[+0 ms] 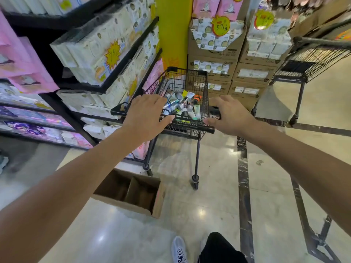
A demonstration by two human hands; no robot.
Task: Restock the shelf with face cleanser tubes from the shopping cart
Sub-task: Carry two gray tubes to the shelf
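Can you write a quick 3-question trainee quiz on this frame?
1. True or false: the left hand grips a tube.
2. The tubes lie in: A) the cardboard box B) the shopping cart C) the second cart
3. Fill in: the cardboard box sits on the ____.

Key: 1 false, both it and the right hand reach toward the cart with fingers spread, holding nothing; 2 B; 3 floor.

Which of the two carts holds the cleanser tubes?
The small black shopping cart between both hands, beside the shelf; tubes fill its basket. The second cart, far right, shows none.
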